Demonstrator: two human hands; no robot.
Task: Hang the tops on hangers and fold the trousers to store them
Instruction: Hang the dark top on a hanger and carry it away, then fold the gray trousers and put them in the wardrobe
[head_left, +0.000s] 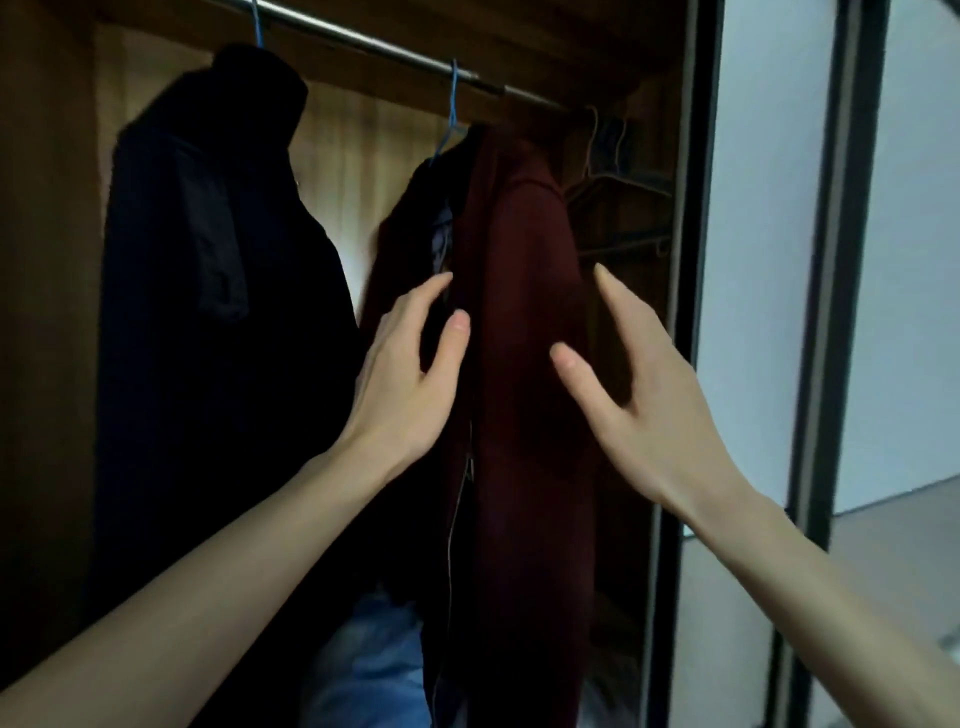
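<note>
Hanging maroon top (524, 322) between open hands

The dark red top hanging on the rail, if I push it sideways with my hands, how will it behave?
The dark red top hangs in long soft folds, so it will probably give and sway rather than resist. Its blue hanger merely hooks over the smooth metal rail, so it likely slides along easily. Both the left hand and right hand are open, so it may swing back.

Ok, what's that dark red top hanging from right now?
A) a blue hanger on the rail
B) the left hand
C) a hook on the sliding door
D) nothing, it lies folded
A: the dark red top hangs from a blue hanger hooked over the rail, both hands open beside it.
</note>
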